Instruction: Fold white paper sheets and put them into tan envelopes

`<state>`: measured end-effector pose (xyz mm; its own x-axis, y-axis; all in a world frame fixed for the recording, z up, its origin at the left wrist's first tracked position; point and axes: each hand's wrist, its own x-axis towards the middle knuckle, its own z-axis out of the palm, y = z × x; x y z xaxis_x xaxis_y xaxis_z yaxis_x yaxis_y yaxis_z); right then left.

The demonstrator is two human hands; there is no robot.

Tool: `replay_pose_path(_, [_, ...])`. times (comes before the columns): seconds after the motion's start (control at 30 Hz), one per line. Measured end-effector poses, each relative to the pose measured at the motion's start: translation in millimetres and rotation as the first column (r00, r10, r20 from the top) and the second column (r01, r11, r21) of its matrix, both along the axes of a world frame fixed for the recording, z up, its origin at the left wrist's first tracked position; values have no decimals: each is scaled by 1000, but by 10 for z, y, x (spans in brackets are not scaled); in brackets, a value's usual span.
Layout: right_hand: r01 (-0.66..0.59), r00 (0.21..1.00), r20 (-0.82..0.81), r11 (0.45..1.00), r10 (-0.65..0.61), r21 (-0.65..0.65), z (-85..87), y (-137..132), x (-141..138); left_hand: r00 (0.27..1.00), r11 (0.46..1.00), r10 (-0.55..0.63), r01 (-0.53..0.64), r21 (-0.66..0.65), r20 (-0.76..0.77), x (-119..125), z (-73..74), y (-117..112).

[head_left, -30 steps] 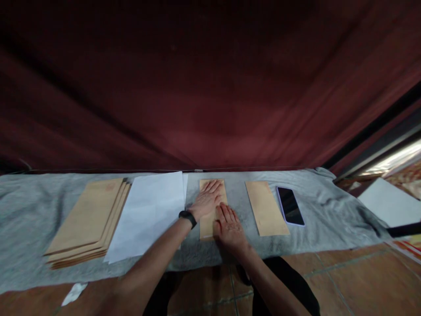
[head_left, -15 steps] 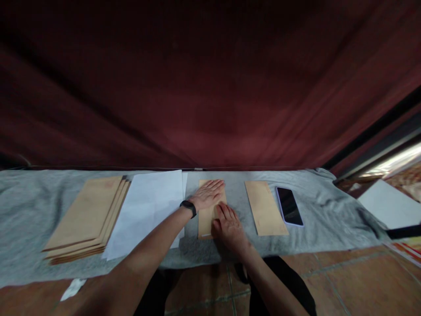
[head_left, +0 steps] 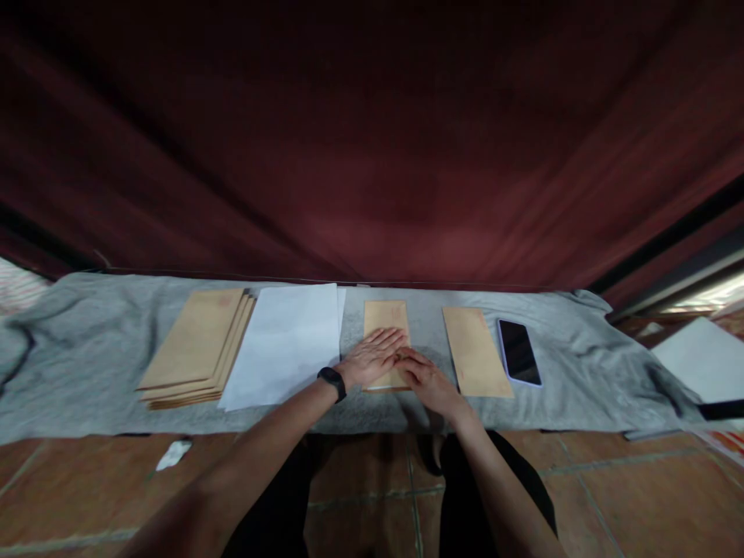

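Observation:
A brown envelope [head_left: 386, 318] lies lengthwise on the grey cloth [head_left: 87, 349] in front of me. My left hand [head_left: 372, 358], with a black band on its wrist, rests flat on the envelope's near half, fingers stretched out. My right hand [head_left: 427, 380] lies flat beside it at the envelope's near right corner, its fingertips meeting those of the left hand. Neither hand grips anything. A white strip shows at the envelope's near end under my hands.
A stack of brown envelopes [head_left: 198, 349] and white paper sheets [head_left: 284, 341] lie to the left. Another single envelope [head_left: 475, 349] and a dark phone [head_left: 518, 351] lie to the right. A dark red curtain [head_left: 372, 155] hangs behind. Tiled floor [head_left: 87, 488] is below.
Both hands slid toward me along the envelope, from its far part to its near end, and came together. My head has shifted, so the view shows more floor.

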<state>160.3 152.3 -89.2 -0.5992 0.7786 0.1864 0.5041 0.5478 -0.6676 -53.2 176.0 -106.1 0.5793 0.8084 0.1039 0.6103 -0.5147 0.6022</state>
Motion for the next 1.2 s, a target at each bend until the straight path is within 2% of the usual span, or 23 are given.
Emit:
replay_pose_path(0.23, [-34,999,-30,994,31,-99,0,-33,98,997,992,73,-70,-105,23,38,114,-461])
replay_pose_path(0.37, [-82,996,10,988,84,-133,46,-86,183,995,989,94,-88,-122,44,5,184,-740])
replay_pose_path(0.47, [-78,994,61,989,86,-126,36,-118,225,987,984,131,-119,-131,90,-42,234,-852])
replay_pose_path(0.63, [-52,996,66,996,56,-66,34,-121,208,945,966,239,-207,-157,226,-79,241,-853])
replay_pose_path(0.73, [-24,996,82,999,27,-35,66,-102,172,917,945,315,-280,-168,245,-92,202,-810])
replay_pose_path(0.83, [-10,991,131,1000,13,-18,92,-95,147,939,951,288,-256,-176,188,-116,208,-771])
replay_pose_path(0.97, [-15,980,199,1000,15,-4,94,-107,139,970,971,207,-188,-151,124,-133,296,-753])
replay_pose_path(1.2, [-22,970,243,1000,20,4,95,-108,145,977,976,196,-186,-116,83,-91,380,-768])
